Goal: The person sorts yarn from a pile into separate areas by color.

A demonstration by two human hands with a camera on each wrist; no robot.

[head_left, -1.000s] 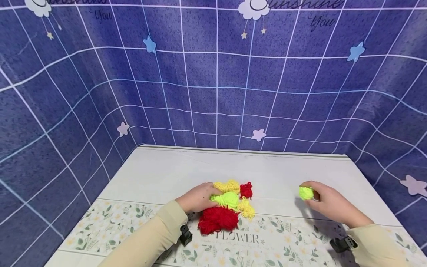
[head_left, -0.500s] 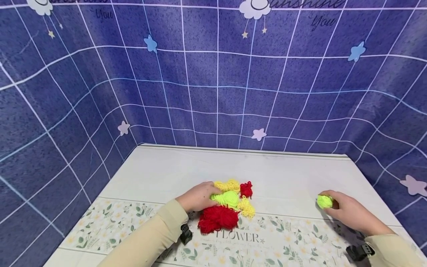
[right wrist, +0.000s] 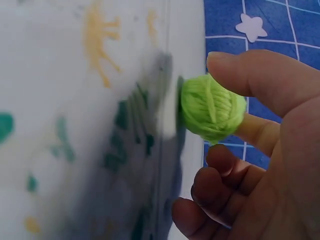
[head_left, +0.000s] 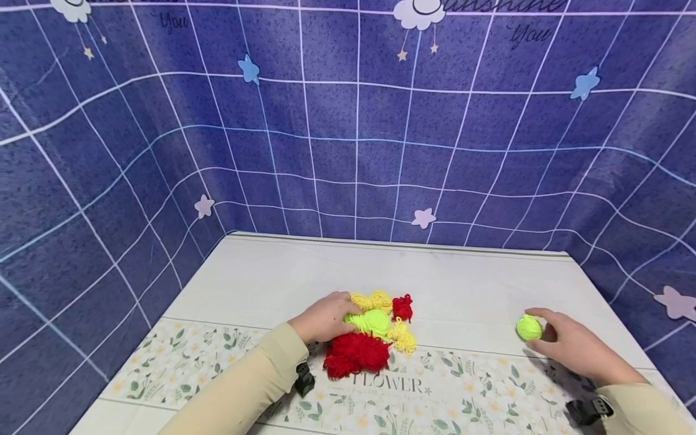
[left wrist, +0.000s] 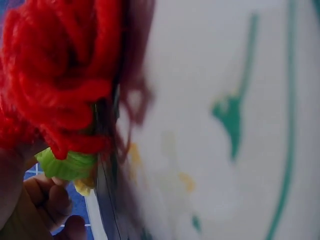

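Your left hand (head_left: 325, 318): gripping green yarn (head_left: 375, 322); right hand (head_left: 577, 347): framing ball (head_left: 529, 327) right of yarn, pinch unclear; uneven release risking roll-away.

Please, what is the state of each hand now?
Left hand: at the green skein; grip cannot be told.
Right hand: curled around the green ball.
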